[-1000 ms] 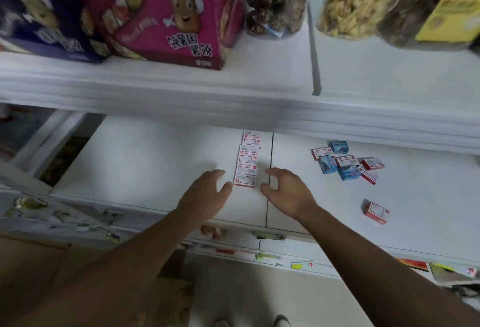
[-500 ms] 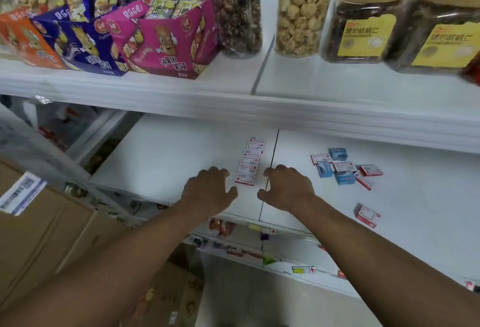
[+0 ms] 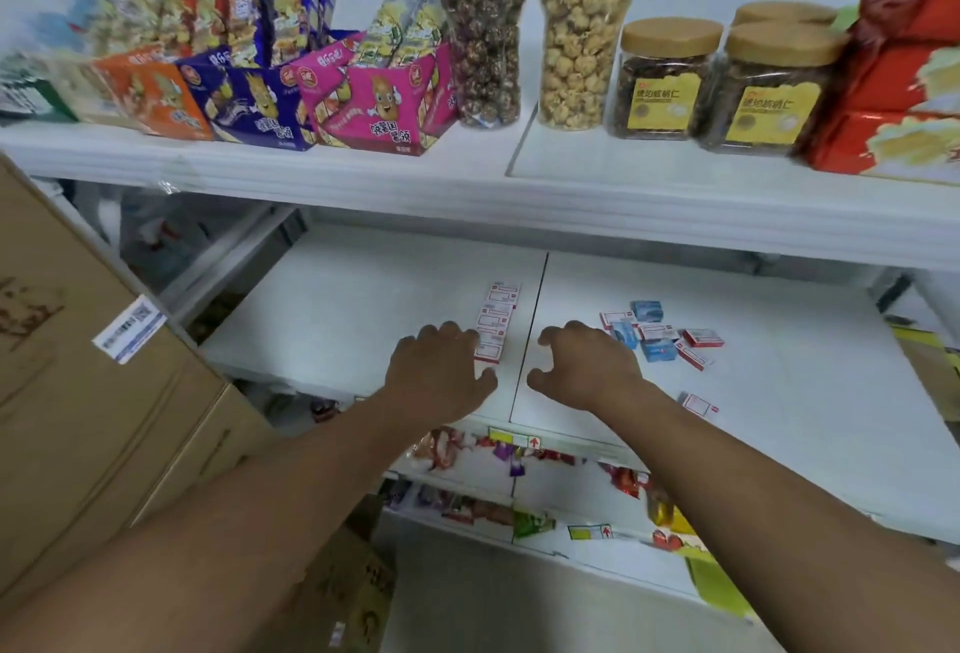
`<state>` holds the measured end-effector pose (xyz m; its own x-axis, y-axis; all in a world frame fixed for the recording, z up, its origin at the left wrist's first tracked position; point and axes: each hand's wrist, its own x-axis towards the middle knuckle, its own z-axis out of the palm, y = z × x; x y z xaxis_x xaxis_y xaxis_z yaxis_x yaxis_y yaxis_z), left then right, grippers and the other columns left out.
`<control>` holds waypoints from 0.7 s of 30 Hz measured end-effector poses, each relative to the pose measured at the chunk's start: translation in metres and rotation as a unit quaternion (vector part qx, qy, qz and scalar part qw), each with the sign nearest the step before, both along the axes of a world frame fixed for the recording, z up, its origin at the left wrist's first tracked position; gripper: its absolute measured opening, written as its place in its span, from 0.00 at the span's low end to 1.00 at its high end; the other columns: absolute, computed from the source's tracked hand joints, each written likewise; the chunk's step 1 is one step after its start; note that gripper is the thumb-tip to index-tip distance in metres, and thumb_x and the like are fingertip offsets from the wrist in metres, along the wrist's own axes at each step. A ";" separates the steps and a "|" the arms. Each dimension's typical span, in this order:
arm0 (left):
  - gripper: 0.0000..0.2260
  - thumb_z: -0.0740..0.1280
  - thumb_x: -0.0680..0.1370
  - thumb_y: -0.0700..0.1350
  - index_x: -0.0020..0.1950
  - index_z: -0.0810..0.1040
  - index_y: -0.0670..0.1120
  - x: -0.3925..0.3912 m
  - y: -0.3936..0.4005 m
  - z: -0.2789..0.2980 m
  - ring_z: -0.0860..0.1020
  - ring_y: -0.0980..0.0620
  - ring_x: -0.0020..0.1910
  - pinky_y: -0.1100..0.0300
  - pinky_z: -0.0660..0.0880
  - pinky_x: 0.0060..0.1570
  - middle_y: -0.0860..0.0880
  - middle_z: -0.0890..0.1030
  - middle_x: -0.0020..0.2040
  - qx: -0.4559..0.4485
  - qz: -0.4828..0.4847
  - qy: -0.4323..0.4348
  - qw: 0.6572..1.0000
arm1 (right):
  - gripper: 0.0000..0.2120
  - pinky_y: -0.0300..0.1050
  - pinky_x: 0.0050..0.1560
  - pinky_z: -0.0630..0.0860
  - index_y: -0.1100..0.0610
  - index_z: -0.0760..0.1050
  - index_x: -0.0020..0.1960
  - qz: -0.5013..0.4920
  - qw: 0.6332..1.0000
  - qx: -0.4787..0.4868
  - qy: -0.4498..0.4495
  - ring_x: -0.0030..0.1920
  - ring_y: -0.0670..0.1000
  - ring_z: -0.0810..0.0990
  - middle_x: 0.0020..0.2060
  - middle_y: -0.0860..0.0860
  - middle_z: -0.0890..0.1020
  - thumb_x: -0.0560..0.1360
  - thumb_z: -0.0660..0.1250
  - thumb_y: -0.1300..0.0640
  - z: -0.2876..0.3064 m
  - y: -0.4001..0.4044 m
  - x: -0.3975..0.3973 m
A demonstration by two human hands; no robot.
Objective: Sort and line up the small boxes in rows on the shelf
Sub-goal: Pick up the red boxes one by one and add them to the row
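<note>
Loosely curled, each hand [image 3: 440, 376] [image 3: 586, 367] flanks the box row [image 3: 496, 320], empty.

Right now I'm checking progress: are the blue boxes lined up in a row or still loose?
Still loose. The blue boxes lie at odd angles among red ones, right of the neat row.

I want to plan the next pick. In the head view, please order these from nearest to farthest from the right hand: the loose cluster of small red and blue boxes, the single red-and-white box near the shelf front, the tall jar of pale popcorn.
From the right hand:
1. Loose cluster of small red and blue boxes, just to its right.
2. Single red-and-white box, right, beside the forearm.
3. Tall jar of pale popcorn, upper shelf.
</note>
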<state>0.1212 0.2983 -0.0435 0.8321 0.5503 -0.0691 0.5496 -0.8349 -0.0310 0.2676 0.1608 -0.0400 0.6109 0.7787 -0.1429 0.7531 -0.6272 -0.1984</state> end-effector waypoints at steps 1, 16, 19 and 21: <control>0.30 0.58 0.81 0.66 0.77 0.73 0.51 -0.005 -0.004 0.002 0.78 0.45 0.66 0.46 0.77 0.63 0.48 0.78 0.71 0.001 -0.004 -0.002 1.000 | 0.28 0.51 0.52 0.78 0.47 0.74 0.72 -0.002 1.000 0.000 -0.008 0.61 0.56 0.79 0.64 0.51 0.78 0.75 0.68 0.37 0.004 -0.004 -0.007; 0.27 0.60 0.81 0.63 0.77 0.72 0.51 -0.049 -0.125 -0.008 0.75 0.43 0.68 0.45 0.76 0.62 0.47 0.76 0.72 -0.038 -0.127 -0.019 0.991 | 0.31 0.56 0.59 0.79 0.46 0.73 0.74 -0.112 0.993 -0.011 -0.034 0.64 0.57 0.79 0.66 0.51 0.79 0.75 0.68 0.35 0.019 -0.156 -0.109; 0.27 0.60 0.82 0.63 0.77 0.72 0.52 -0.049 -0.155 0.004 0.74 0.43 0.69 0.45 0.74 0.63 0.47 0.75 0.73 -0.045 -0.139 -0.017 0.989 | 0.29 0.55 0.60 0.79 0.46 0.73 0.73 -0.130 0.991 -0.010 -0.039 0.64 0.57 0.79 0.67 0.51 0.79 0.76 0.68 0.36 0.027 -0.191 -0.119; 0.27 0.60 0.82 0.64 0.78 0.71 0.53 -0.050 -0.174 0.011 0.73 0.43 0.70 0.44 0.74 0.65 0.47 0.75 0.74 -0.041 -0.148 -0.016 0.988 | 0.29 0.55 0.59 0.78 0.46 0.73 0.74 -0.142 0.989 -0.002 -0.041 0.64 0.57 0.79 0.68 0.51 0.79 0.75 0.69 0.37 0.033 -0.212 -0.123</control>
<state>0.0708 0.1243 -0.0325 0.9585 0.2753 -0.0740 0.2797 -0.9583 0.0579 0.1450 -0.0507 -0.0069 0.8141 0.5743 -0.0865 0.5605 -0.8159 -0.1422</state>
